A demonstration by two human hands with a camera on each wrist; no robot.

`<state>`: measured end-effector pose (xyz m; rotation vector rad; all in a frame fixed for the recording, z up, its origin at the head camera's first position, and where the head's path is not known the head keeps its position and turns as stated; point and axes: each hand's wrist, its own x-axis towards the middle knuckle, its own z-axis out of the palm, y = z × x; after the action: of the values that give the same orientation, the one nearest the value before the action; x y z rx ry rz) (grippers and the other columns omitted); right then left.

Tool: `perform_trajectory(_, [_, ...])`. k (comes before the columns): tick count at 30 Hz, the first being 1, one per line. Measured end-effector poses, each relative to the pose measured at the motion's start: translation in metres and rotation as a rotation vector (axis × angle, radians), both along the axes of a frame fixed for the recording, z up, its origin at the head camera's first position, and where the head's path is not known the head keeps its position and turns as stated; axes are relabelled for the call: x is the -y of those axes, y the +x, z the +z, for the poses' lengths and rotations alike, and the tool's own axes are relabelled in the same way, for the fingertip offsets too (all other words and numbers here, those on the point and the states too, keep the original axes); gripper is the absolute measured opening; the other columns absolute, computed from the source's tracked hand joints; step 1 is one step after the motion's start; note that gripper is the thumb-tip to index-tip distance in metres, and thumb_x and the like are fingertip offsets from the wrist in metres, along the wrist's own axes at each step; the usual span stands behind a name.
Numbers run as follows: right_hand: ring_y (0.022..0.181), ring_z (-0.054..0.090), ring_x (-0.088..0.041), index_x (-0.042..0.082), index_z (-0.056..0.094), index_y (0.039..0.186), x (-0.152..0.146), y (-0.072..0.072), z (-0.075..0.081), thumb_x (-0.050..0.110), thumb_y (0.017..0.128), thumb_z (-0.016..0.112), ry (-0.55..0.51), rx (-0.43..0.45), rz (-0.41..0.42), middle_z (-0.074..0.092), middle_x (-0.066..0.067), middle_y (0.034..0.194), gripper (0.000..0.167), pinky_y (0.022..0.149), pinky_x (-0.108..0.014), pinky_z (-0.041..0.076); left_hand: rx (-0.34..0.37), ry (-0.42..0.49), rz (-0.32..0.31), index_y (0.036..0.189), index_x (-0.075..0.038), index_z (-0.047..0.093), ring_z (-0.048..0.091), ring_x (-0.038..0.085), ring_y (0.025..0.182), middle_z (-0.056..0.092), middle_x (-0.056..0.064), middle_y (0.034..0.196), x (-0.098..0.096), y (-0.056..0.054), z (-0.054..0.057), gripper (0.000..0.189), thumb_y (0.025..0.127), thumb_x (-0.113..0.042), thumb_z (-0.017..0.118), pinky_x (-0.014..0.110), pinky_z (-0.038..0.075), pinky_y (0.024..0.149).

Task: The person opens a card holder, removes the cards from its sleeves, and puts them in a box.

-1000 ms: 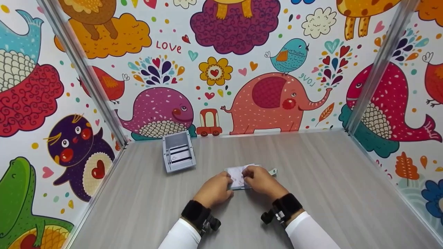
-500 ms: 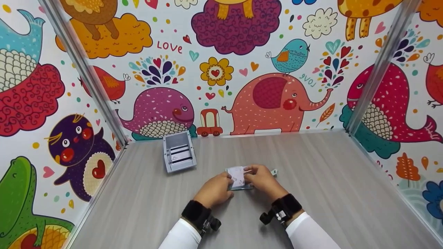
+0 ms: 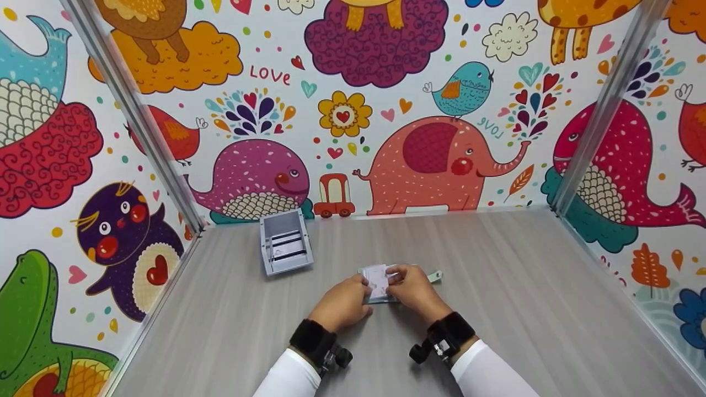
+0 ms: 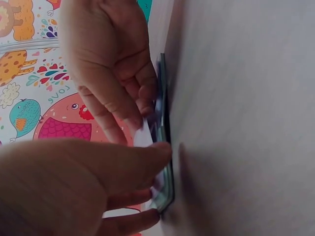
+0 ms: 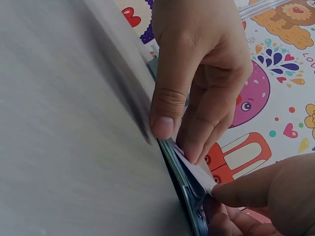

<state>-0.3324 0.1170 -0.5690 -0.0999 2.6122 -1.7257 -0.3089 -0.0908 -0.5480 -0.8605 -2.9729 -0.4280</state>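
A flat, teal-edged case (image 3: 381,301), like a wallet, lies on the table before me, with a pale snap tab (image 3: 436,276) sticking out to its right. My left hand (image 3: 342,302) grips its left end, thumb along the near edge and fingers over the top, as the left wrist view also shows (image 4: 83,182). A pale pink-and-white patterned sheet (image 3: 376,282) lies over the case. My right hand (image 3: 415,289) pinches that sheet's right edge, lifted a little from the case in the right wrist view, where dark inner layers (image 5: 194,201) show beneath. Much of the case is hidden.
A grey open box (image 3: 265,259) with dark crossbars and a pale sheet inside stands at the back left, near the wall. Cartoon-printed walls (image 3: 342,55) with metal corner posts (image 3: 598,105) enclose the wood-look table (image 3: 485,248).
The sheet's right edge has come up, and the sheet looks narrower from above. My right hand has shifted slightly left at the wrist. The left hand stays in place.
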Motion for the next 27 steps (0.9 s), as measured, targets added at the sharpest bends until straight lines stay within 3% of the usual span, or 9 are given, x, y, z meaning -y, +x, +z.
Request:
perform_trajectory(11, [0.073,0.065,-0.013,-0.007,0.077,0.127,-0.0033,-0.0016,-0.002,-0.014,0.08,0.072,-0.086,0.049,-0.016,0.081,-0.017,0.1,0.048,0.059,-0.023,0.052,-0.009,-0.006,-0.016,0.099,-0.007,0.083,0.078,0.028,0.116,0.076,0.008,0.133,0.002,0.0017,0.0006,0.019,0.092,-0.022,0.091,0.038,0.063,0.104])
perform_trajectory(19, [0.065,0.06,-0.011,-0.008,0.079,0.131,-0.0031,-0.0021,0.0015,-0.005,0.085,0.072,-0.09,0.082,-0.068,0.075,-0.005,0.089,0.046,0.057,-0.021,0.049,0.015,-0.007,-0.006,0.094,-0.007,0.081,0.077,0.028,0.118,0.075,0.008,0.137,0.0024,0.0014,0.0013,0.018,0.092,-0.022,0.091,0.039,0.063,0.105])
perform_trajectory(27, [0.063,0.059,-0.008,-0.006,0.085,0.11,-0.0007,-0.002,-0.0007,-0.002,0.089,0.076,-0.012,0.054,-0.053,0.071,0.002,0.074,0.023,0.056,-0.019,0.048,0.014,-0.006,-0.006,0.095,-0.006,0.081,0.078,0.03,0.119,0.075,0.008,0.137,0.0017,0.0009,0.0007,0.018,0.091,-0.021,0.091,0.04,0.063,0.105])
